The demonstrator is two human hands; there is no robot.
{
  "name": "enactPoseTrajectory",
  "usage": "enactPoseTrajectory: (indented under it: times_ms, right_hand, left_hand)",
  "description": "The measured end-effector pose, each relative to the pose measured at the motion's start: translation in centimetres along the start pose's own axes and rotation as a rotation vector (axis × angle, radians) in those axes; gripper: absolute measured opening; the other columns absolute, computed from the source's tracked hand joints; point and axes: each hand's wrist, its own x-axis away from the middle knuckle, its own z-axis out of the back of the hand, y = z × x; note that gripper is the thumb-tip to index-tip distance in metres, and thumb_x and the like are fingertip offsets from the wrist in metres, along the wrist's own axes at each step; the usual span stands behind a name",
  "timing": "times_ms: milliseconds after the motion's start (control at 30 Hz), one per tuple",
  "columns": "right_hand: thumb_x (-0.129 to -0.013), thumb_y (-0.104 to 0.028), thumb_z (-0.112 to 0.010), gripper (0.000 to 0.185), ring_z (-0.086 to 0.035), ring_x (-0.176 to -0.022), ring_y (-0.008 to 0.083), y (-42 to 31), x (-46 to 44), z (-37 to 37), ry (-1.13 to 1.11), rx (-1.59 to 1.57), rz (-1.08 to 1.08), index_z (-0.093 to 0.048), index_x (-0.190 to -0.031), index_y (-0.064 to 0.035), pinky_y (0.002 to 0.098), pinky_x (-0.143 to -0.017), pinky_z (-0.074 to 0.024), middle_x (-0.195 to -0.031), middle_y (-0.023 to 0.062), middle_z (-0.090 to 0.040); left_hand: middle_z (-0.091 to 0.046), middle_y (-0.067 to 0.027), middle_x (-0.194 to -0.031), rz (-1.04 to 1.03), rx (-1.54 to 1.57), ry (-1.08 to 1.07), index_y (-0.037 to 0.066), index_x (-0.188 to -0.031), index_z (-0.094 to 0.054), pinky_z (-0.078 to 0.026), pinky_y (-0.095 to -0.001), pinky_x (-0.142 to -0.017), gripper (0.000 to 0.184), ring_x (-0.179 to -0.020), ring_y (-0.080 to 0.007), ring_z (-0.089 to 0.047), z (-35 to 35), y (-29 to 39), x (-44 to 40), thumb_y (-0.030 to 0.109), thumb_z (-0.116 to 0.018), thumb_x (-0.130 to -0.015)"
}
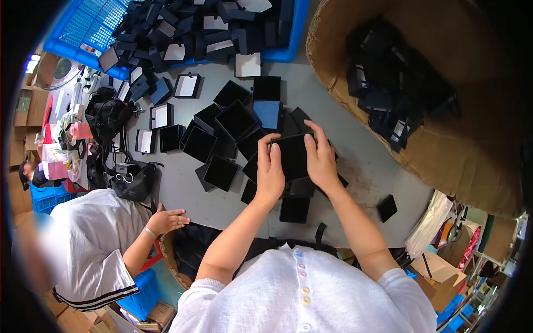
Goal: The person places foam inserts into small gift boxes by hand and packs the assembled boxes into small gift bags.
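Note:
Between my two hands is a black square box piece (292,156), its dark inner face turned up. My left hand (270,173) presses its left side with fingers and thumb, and my right hand (322,165) grips the right side. The piece sits over a pile of similar black square pieces (235,120) on the grey table (366,183). A blue-topped piece (267,115) lies just beyond my hands. Nearer to me is another black piece (295,209). Whether the held piece touches the pile beneath is hidden.
A blue crate (72,34) heaped with dark boxes stands at the back. At right is a large cardboard carton (400,161) with dark boxes inside. White-lined box parts (187,86) and a black bag (135,183) lie left. Another person's hand (166,220) rests at the table's edge.

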Motion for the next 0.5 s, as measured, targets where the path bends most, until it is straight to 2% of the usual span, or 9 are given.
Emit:
enactPoseTrajectory:
  times_ms: [33, 100, 133, 233, 300, 333, 400, 467, 500]
  right_hand:
    - [-0.099, -0.031, -0.043, 0.037, -0.065, -0.074, 0.0339, 0.7, -0.1, -0.3, -0.005, 0.000, 0.003, -0.046, -0.130, -0.0105, 0.0416, -0.071, -0.0480, -0.076, 0.0211, -0.062]
    - [-0.098, -0.028, -0.046, 0.034, -0.064, -0.066, 0.0341, 2.1, -0.1, -1.6, 0.067, 0.119, 0.106, -0.048, -0.127, -0.0108, 0.0411, -0.064, -0.0470, -0.068, 0.0197, -0.059]
    - [-0.097, -0.027, -0.046, 0.032, -0.065, -0.069, 0.0330, 2.0, 0.1, -1.3, -0.008, 0.099, 0.027, -0.050, -0.126, -0.0116, 0.0412, -0.064, -0.0475, -0.072, 0.0208, -0.061]
    - [-0.093, -0.021, -0.055, 0.037, -0.061, -0.097, 0.0324, 4.1, -0.2, -1.0, 0.075, 0.054, 0.028, -0.049, -0.127, -0.0070, 0.0390, -0.086, -0.0476, -0.106, 0.0143, -0.063]
    - [-0.083, -0.024, -0.066, 0.055, -0.047, -0.117, 0.0375, 7.1, -0.2, -0.3, 0.133, 0.586, 0.212, -0.045, -0.133, -0.0122, 0.0454, -0.095, -0.0415, -0.127, 0.0196, -0.048]
    - [-0.083, -0.024, -0.066, 0.055, -0.047, -0.117, 0.0375, 7.9, 0.5, -0.4, 0.123, 0.586, 0.218, -0.045, -0.133, -0.0122, 0.0454, -0.095, -0.0415, -0.127, 0.0196, -0.048]
    - [-0.073, -0.027, -0.075, 0.076, -0.035, -0.125, 0.0430, 9.5, 1.8, -0.5, -0.161, 0.744, -0.055, -0.040, -0.139, -0.0178, 0.0504, -0.099, -0.0369, -0.136, 0.0234, -0.036]
    - [-0.069, -0.028, -0.077, 0.087, -0.037, -0.121, 0.0447, 10.9, 1.9, -0.9, -0.171, 0.782, 0.047, -0.032, -0.144, -0.0210, 0.0509, -0.099, -0.0371, -0.133, 0.0250, -0.036]
    - [-0.069, -0.026, -0.077, 0.090, -0.038, -0.120, 0.0436, 10.6, 1.9, -1.0, -0.182, 0.820, 0.054, -0.030, -0.145, -0.0202, 0.0501, -0.100, -0.0365, -0.132, 0.0241, -0.038]
  left_hand:
    - [-0.050, -0.0041, -0.089, 0.124, -0.005, 0.007, 0.006, -0.123, -0.043, -0.042, -0.0249, -0.069, 0.031, -0.075, -0.0104, -0.047, 0.1, -0.1, -0.1, 0.015, -0.052, -0.095]
    - [-0.058, -0.0121, -0.102, -0.156, -0.269, -0.006, 0.007, -0.127, -0.041, -0.047, -0.0296, -0.078, 0.049, -0.090, -0.0182, -0.059, 0.0, 0.0, 0.4, 0.009, -0.066, -0.084]
    - [-0.059, -0.0158, -0.107, -0.035, -0.263, -0.045, 0.007, -0.128, -0.040, -0.048, -0.0318, -0.082, 0.057, -0.097, -0.0220, -0.059, 0.8, -0.4, 0.2, 0.008, -0.070, -0.080]
    - [-0.059, -0.0199, -0.113, 0.021, -0.264, -0.139, 0.006, -0.133, -0.040, -0.047, -0.0380, -0.090, 0.068, -0.103, -0.0291, -0.061, 3.3, -1.3, -1.2, 0.010, -0.075, -0.074]
    - [-0.059, -0.0190, -0.112, -0.155, -0.496, -0.079, 0.004, -0.127, -0.049, -0.046, -0.0379, -0.089, 0.062, -0.103, -0.0298, -0.059, 6.9, 1.2, -3.4, 0.015, -0.076, -0.072]
    - [-0.058, -0.0185, -0.111, -0.334, -0.670, 0.090, 0.001, -0.117, -0.057, -0.047, -0.0372, -0.087, 0.053, -0.101, -0.0308, -0.057, 9.9, 1.6, -5.8, 0.019, -0.076, -0.071]
    - [-0.057, -0.0206, -0.115, -0.253, -0.767, 0.517, -0.001, -0.111, -0.058, -0.045, -0.0416, -0.090, 0.042, -0.106, -0.0344, -0.055, 18.1, 0.0, -11.8, 0.020, -0.072, -0.077]
    - [-0.053, -0.0288, -0.119, -0.457, -1.052, 0.717, -0.007, -0.116, -0.052, -0.041, -0.0445, -0.096, 0.048, -0.113, -0.0408, -0.051, 29.6, -3.9, -18.7, 0.022, -0.067, -0.081]
    - [-0.053, -0.0313, -0.119, -0.194, -1.205, 0.769, -0.010, -0.117, -0.049, -0.038, -0.0442, -0.099, 0.051, -0.115, -0.0420, -0.050, 35.5, -6.2, -21.8, 0.021, -0.066, -0.080]
